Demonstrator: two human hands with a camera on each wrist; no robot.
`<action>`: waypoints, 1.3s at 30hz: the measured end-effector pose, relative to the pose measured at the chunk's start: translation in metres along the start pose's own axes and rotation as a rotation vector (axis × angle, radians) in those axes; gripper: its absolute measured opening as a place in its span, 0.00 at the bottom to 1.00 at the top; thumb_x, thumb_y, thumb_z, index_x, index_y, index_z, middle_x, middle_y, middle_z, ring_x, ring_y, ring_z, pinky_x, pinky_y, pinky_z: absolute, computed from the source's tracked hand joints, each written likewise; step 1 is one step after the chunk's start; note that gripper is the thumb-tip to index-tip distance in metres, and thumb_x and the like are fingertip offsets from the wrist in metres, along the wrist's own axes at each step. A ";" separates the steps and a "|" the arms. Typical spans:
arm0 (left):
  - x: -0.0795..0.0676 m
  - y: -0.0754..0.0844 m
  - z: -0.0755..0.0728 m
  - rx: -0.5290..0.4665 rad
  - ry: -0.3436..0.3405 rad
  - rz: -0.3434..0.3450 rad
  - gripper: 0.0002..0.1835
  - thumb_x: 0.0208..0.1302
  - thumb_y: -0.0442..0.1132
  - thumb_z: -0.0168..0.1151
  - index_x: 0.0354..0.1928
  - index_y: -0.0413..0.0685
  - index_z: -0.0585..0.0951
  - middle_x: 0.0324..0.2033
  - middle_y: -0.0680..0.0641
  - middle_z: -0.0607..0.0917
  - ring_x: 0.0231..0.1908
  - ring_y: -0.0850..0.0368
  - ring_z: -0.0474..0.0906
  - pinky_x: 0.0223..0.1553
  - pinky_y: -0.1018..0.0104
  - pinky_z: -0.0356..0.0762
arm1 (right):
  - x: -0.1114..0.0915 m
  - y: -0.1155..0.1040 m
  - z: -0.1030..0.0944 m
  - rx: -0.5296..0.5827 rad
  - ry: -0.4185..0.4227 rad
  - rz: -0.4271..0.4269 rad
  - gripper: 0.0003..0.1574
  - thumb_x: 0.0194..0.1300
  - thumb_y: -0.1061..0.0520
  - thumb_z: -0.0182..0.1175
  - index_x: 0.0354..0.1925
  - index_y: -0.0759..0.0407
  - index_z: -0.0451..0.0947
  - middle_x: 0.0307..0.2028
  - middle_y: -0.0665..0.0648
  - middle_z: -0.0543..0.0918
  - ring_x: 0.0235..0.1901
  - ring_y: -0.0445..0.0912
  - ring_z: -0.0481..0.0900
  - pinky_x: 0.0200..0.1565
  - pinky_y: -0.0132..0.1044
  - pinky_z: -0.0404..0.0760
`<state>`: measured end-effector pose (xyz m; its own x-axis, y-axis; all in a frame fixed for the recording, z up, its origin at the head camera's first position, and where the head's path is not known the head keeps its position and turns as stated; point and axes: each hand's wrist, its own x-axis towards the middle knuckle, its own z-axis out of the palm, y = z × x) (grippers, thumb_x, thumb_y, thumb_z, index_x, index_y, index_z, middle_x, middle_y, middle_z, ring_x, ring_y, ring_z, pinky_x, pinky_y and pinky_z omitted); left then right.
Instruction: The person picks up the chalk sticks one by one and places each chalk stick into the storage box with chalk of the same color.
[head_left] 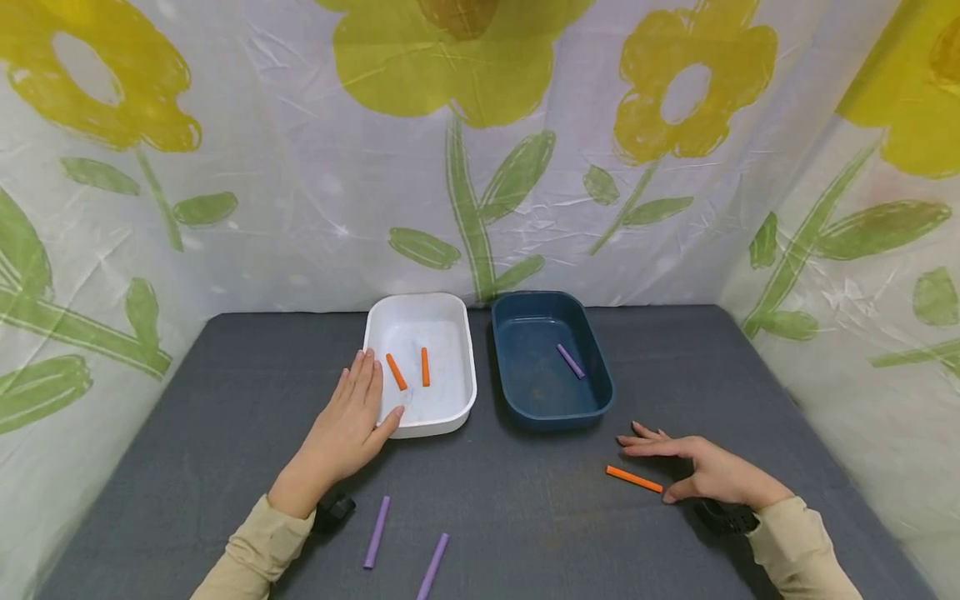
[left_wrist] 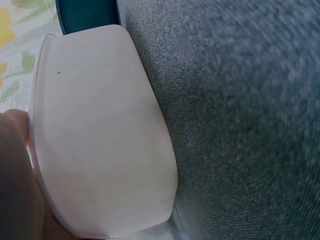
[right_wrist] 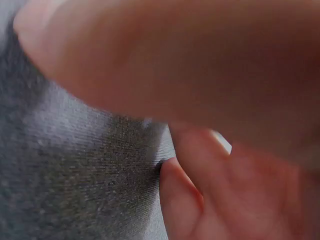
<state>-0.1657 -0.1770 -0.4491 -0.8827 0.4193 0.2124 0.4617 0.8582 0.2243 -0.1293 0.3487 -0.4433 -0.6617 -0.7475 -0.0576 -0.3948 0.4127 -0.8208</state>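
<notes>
My left hand point(head_left: 347, 417) rests on the left rim of a white tub point(head_left: 429, 427), its fingers straight and its thumb over the near corner. In the left wrist view the tub's outer wall point(left_wrist: 100, 125) fills much of the picture. Two short orange sticks point(head_left: 425, 367) lie inside the tub. On the right, my right hand point(head_left: 708, 471) is low over the table, fingers spread apart from the thumb. Close to that thumb lies another orange stick point(head_left: 633, 478), with the fingers beyond it and not gripping it. No stick shows in the right wrist view.
A dark blue tub point(head_left: 555, 419) holding one purple stick point(head_left: 571, 362) stands to the right of the white one. Two purple sticks, one farther left point(head_left: 377, 533) and one at the frame's bottom point(head_left: 432, 567), lie on the dark grey tablecloth point(head_left: 540, 517). A flowered curtain point(head_left: 315, 183) hangs behind.
</notes>
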 end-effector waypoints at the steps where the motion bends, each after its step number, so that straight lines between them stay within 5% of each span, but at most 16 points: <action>1: 0.000 0.000 0.000 0.000 0.003 0.001 0.42 0.75 0.51 0.49 0.71 0.19 0.52 0.74 0.26 0.45 0.75 0.35 0.38 0.72 0.41 0.43 | 0.002 0.001 -0.001 -0.009 -0.009 0.010 0.48 0.54 0.55 0.73 0.71 0.61 0.67 0.72 0.68 0.61 0.73 0.31 0.45 0.61 0.19 0.57; 8: 0.001 0.000 -0.001 0.001 0.006 0.000 0.42 0.75 0.52 0.49 0.71 0.20 0.52 0.74 0.27 0.45 0.75 0.35 0.38 0.72 0.41 0.43 | 0.019 0.003 -0.005 -0.019 -0.076 0.071 0.51 0.52 0.52 0.74 0.72 0.55 0.66 0.74 0.66 0.57 0.75 0.37 0.41 0.61 0.20 0.55; 12: 0.000 0.000 0.000 -0.005 0.005 0.000 0.42 0.75 0.52 0.49 0.71 0.20 0.52 0.74 0.27 0.45 0.75 0.35 0.38 0.72 0.41 0.43 | 0.026 0.002 -0.003 0.018 -0.104 0.082 0.52 0.51 0.52 0.75 0.73 0.55 0.66 0.75 0.63 0.57 0.76 0.57 0.37 0.71 0.55 0.51; 15: 0.000 0.001 0.000 0.000 0.007 0.005 0.42 0.75 0.51 0.49 0.71 0.20 0.52 0.74 0.27 0.45 0.75 0.35 0.39 0.72 0.41 0.44 | 0.029 0.001 -0.001 0.038 -0.119 0.081 0.53 0.51 0.52 0.75 0.73 0.54 0.66 0.75 0.62 0.57 0.73 0.69 0.35 0.59 0.80 0.42; 20: 0.000 0.001 -0.001 0.007 0.007 0.006 0.42 0.75 0.51 0.49 0.71 0.19 0.52 0.74 0.26 0.45 0.75 0.35 0.39 0.72 0.41 0.44 | 0.033 -0.001 -0.001 0.023 -0.154 0.102 0.55 0.51 0.53 0.75 0.74 0.51 0.64 0.77 0.61 0.52 0.73 0.68 0.36 0.61 0.75 0.50; 25: 0.000 0.001 -0.002 0.007 0.010 0.005 0.42 0.75 0.51 0.49 0.71 0.19 0.52 0.74 0.26 0.46 0.75 0.34 0.39 0.72 0.41 0.44 | 0.038 -0.004 0.000 -0.018 -0.168 0.141 0.56 0.51 0.51 0.76 0.75 0.44 0.62 0.78 0.60 0.45 0.74 0.68 0.40 0.65 0.50 0.64; 29: 0.001 0.001 -0.001 0.005 0.008 0.007 0.42 0.75 0.51 0.49 0.71 0.20 0.52 0.74 0.27 0.45 0.75 0.35 0.38 0.72 0.41 0.44 | 0.039 -0.004 0.000 -0.016 -0.174 0.108 0.57 0.51 0.53 0.76 0.75 0.46 0.61 0.78 0.61 0.47 0.74 0.66 0.41 0.65 0.33 0.61; 39: 0.000 0.000 0.000 0.002 0.004 0.007 0.41 0.76 0.51 0.48 0.71 0.19 0.52 0.74 0.26 0.46 0.75 0.34 0.39 0.72 0.41 0.44 | 0.042 -0.007 -0.005 -0.002 -0.231 0.064 0.55 0.52 0.66 0.72 0.75 0.49 0.62 0.77 0.65 0.48 0.75 0.60 0.43 0.64 0.34 0.65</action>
<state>-0.1653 -0.1771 -0.4491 -0.8790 0.4242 0.2180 0.4678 0.8557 0.2212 -0.1572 0.3170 -0.4375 -0.5224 -0.8188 -0.2381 -0.3581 0.4640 -0.8103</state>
